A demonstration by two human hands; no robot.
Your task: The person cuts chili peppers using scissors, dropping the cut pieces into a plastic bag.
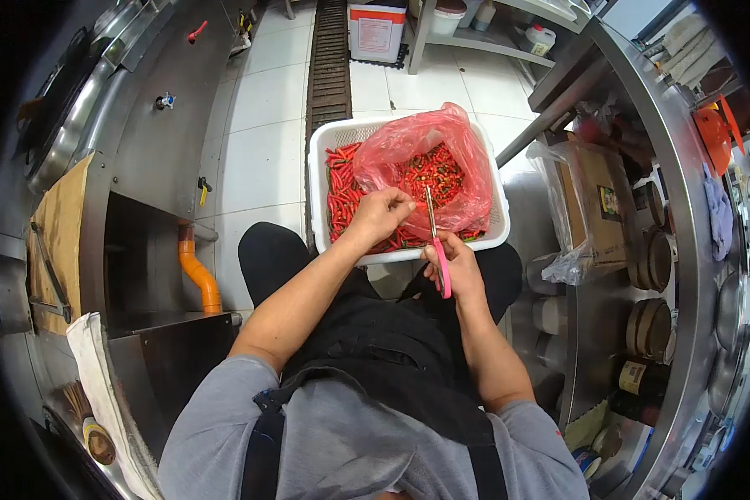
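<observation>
My right hand [457, 265] is wrapped round a pair of scissors with pink handles [442, 268], their metal blades pointing away from me over a red plastic bag [468, 173]. The fingertips of my left hand [379, 218] are pinched together beside the blades, on what looks like a small red chili; it hardly stands out against the bag. Inside the bag lie cut red chilies [433, 172]. Whole red chilies [342, 196] with some green stems fill the white plastic basket [318, 158] around and under the bag.
The basket is at my knees on the white tiled floor [262, 108]. A drain grate [329, 67] runs beyond it. Steel cooking equipment [158, 125] stands left, with an orange pipe [198, 271]. To the right, a metal shelf [633, 92] holds a bagged cardboard box [596, 204] and bowls.
</observation>
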